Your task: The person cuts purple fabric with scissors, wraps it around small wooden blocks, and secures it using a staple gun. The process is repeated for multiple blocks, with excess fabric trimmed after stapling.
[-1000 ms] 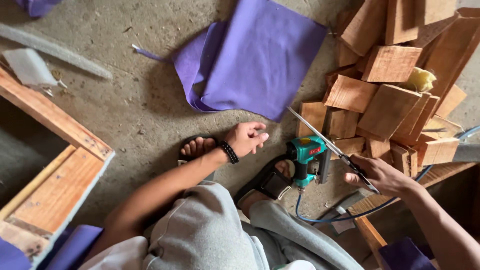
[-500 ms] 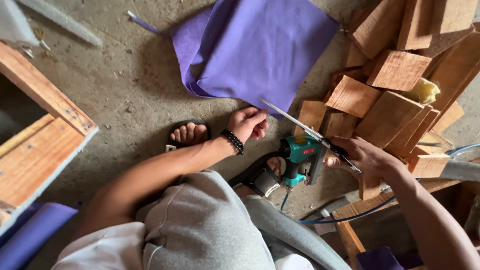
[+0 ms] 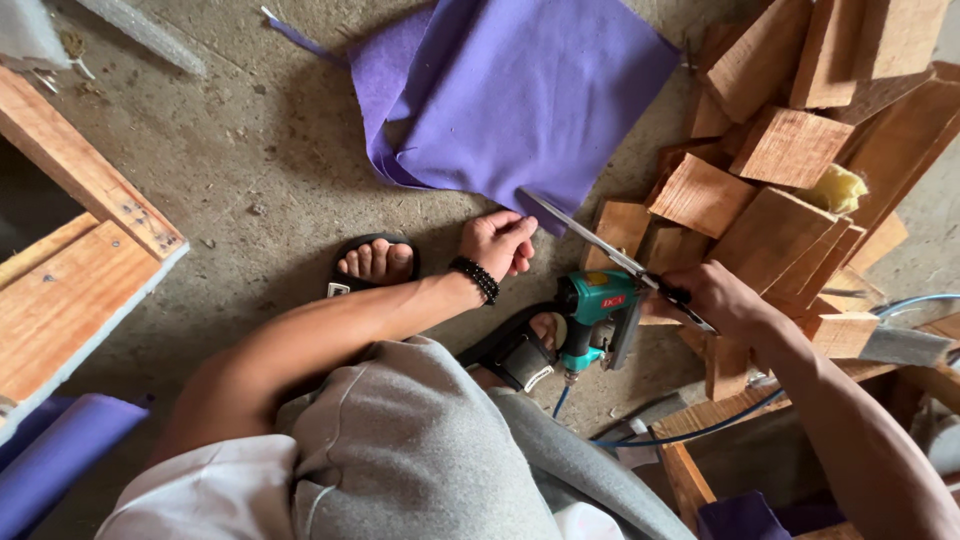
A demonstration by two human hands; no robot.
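Concrete floor: my right hand (image 3: 722, 300) grips long steel scissors (image 3: 600, 250), blades parted, at purple fabric sheet (image 3: 520, 90); my left hand (image 3: 500, 243), loosely curled and empty, rests beside its edge. Cutting step, by my judgement; next calls for steadying the cloth.

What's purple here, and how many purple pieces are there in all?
Large purple cloth on the floor, by the left hand: 1
Purple roll at lower left: 1
Purple piece at the bottom edge, below the right hand holding scissors: 1
Total: 3

Soft daylight, mild shadows, sharp focus
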